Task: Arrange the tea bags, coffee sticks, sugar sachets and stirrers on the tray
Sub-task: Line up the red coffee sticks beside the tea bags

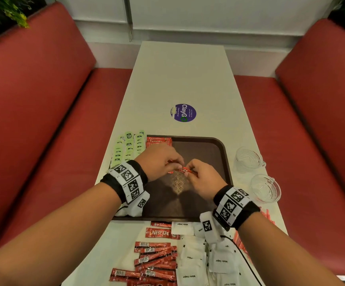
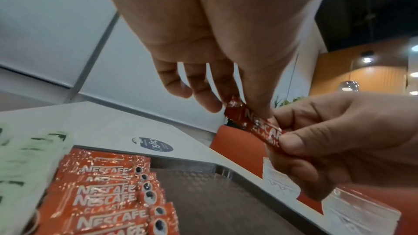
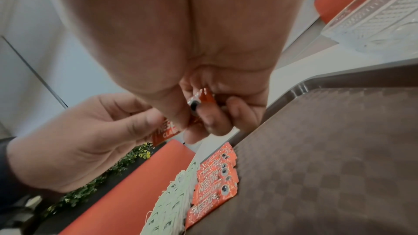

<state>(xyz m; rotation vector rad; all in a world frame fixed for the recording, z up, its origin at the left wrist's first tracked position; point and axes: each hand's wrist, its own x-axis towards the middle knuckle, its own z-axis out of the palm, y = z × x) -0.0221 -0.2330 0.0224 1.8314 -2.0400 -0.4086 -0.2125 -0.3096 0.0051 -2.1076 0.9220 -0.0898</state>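
Both hands hold one red Nescafe coffee stick [image 1: 183,170] above the brown tray [image 1: 188,205]. My left hand [image 1: 177,164] pinches its left end and my right hand [image 1: 190,171] pinches the other end. In the left wrist view the stick [image 2: 255,124] slants from the left hand [image 2: 237,106] down into the right hand [image 2: 294,142]. A row of coffee sticks [image 1: 159,140] lies on the tray's far left. Green tea bags [image 1: 128,147] lie in rows beside them; I cannot tell whether they rest on the tray.
On the table in front of the tray lie loose coffee sticks [image 1: 157,263] and white sugar sachets [image 1: 204,261]. Red-striped stirrers [image 1: 267,216] lie at the right edge. Two glass cups [image 1: 249,159] [image 1: 265,187] stand right of the tray. Red benches flank the table.
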